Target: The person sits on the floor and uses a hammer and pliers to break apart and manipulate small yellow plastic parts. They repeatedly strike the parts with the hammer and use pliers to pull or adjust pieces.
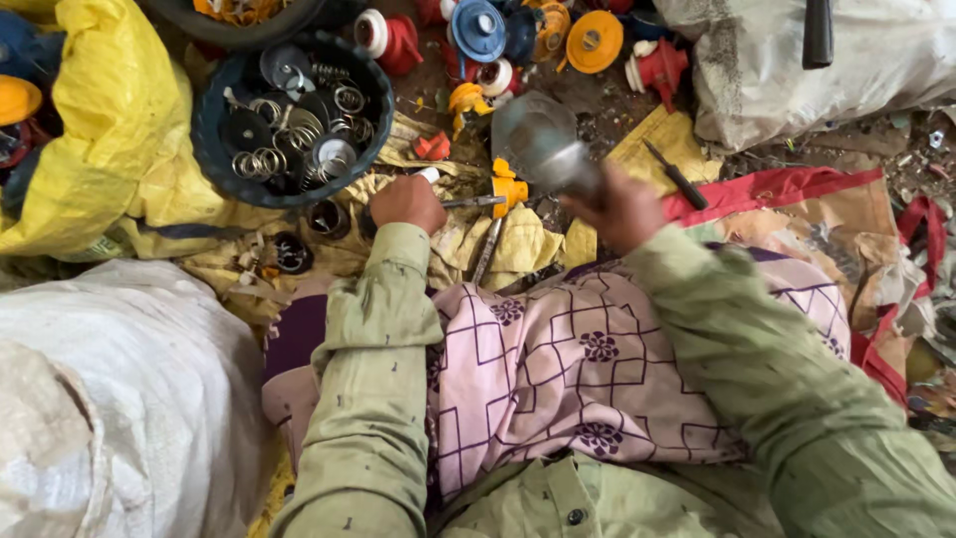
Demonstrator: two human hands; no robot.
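My left hand (406, 202) is closed around a thin metal rod (470, 202) whose tip rests against a small orange plastic part (509, 187) on the yellow cloth. My right hand (623, 211) grips the handle of a hammer, and its grey metal head (538, 139) is raised and blurred just above and right of the orange part. Both arms wear pale green sleeves over a pink patterned cloth on my lap.
A dark round basin (214, 149) holding several metal springs and rings sits at upper left. Red, blue and orange plastic parts (518, 40) lie piled at the top. White sacks stand at lower left (110, 399) and upper right (817, 70). A dark tool (677, 175) lies on cardboard.
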